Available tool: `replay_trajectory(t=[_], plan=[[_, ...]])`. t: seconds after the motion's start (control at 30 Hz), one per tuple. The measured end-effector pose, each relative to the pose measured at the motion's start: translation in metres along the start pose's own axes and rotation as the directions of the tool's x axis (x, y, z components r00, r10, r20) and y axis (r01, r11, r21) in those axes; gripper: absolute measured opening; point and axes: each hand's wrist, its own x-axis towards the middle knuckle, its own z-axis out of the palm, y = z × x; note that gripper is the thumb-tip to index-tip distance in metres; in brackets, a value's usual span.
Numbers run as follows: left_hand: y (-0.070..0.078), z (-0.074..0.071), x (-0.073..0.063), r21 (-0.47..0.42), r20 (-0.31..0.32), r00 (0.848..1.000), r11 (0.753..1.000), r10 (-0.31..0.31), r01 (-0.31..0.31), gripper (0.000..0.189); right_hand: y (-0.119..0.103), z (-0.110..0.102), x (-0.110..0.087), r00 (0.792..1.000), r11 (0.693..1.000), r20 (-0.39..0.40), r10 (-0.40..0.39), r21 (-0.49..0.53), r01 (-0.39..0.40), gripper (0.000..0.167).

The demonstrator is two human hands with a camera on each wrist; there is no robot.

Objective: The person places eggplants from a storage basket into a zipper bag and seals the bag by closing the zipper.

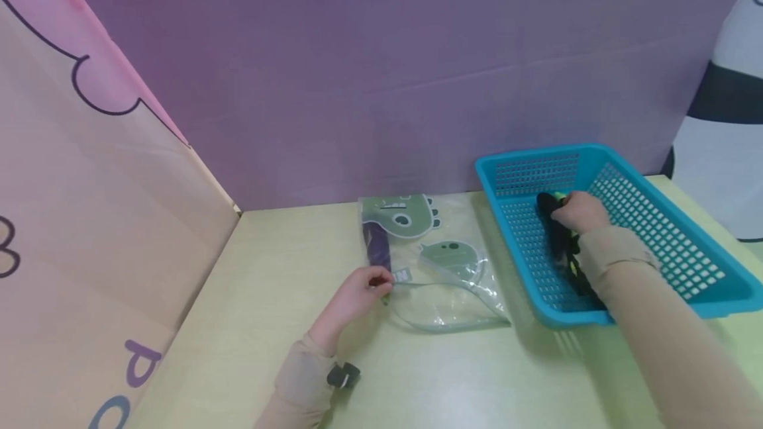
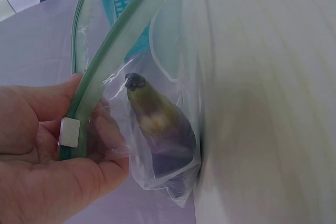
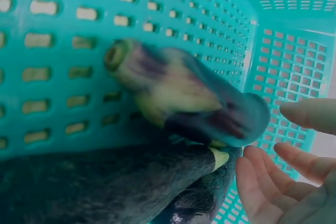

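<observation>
My left hand (image 1: 356, 298) pinches the green zip edge of a clear plastic bag (image 1: 444, 217) by its white slider (image 2: 69, 132). The bag's mouth gapes in a loop, and green cartoon dinosaur shapes are printed on it. Inside, along its left side, lies a purple eggplant (image 2: 163, 129) with a greenish stem end. Over in the blue basket, my right hand (image 1: 581, 212) reaches toward another eggplant (image 3: 194, 87). In the right wrist view its thumb and fingers are spread apart near that eggplant's rounded end.
The blue basket (image 1: 507, 243) with perforated sides stands at the right of the pale wooden table (image 1: 286, 250). Long dark vegetables (image 3: 94, 182) lie in it beside the eggplant. A purple backdrop (image 1: 357, 85) rises behind the table, and a printed panel (image 1: 89, 184) borders the left.
</observation>
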Motion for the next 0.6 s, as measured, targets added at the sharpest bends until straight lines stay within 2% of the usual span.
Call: replay_trajectory(t=[0.3, 0.6], plan=[[-0.0002, 0.0005, 0.0008, -0.002, 0.001, 1.000, 1.000, -0.001, 0.001, 0.009, -0.0026, 0.0012, -0.0025, 0.999, 0.999, -0.050, -0.013, -0.053, 0.010, 0.032], [0.0004, 0.0003, -0.0005, -0.006, 0.003, 1.000, 1.000, 0.006, -0.006, 0.009, 0.0015, 0.0040, 0.0050, 0.999, 0.996, -0.041, -0.013, -0.091, 0.010, 0.032]])
